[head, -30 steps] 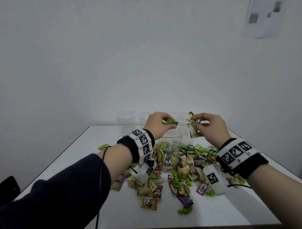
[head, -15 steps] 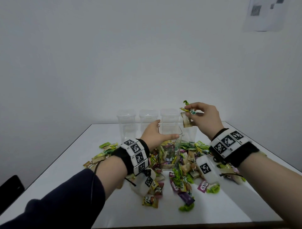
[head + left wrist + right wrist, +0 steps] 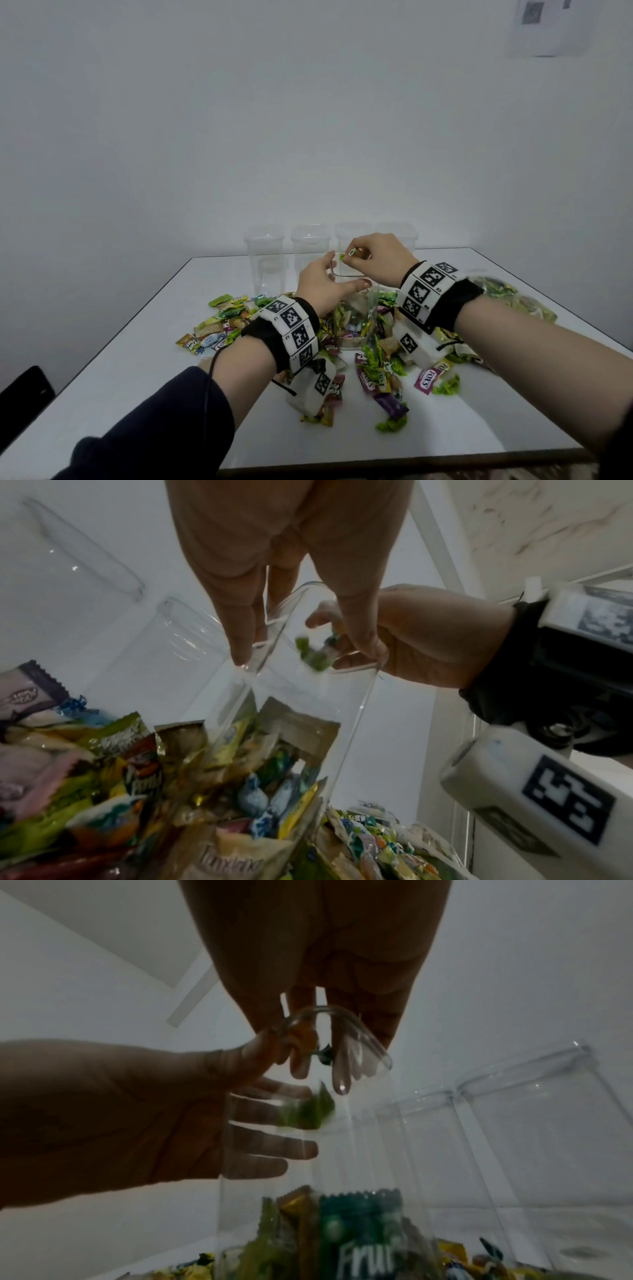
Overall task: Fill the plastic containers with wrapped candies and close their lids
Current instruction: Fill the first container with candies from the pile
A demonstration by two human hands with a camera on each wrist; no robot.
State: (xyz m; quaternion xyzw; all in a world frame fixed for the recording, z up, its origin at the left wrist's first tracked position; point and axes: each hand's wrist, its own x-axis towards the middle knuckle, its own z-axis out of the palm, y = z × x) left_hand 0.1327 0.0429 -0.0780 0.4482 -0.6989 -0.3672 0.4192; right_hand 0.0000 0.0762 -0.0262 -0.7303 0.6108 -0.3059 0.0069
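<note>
1. Our left hand (image 3: 320, 287) wraps a wide grip around the upper wall of the clear container (image 3: 352, 329), thumb in front, fingers behind.
2. Our right hand (image 3: 380, 260) pinches wrapped candies (image 3: 354, 254) over the container's mouth, wrist raised.
3. The container stands on the table (image 3: 137, 377), partly filled, amid loose candies (image 3: 380, 373).

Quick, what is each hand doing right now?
Left hand: grips the clear container near its rim.
Right hand: pinches wrapped candies above it.
</note>
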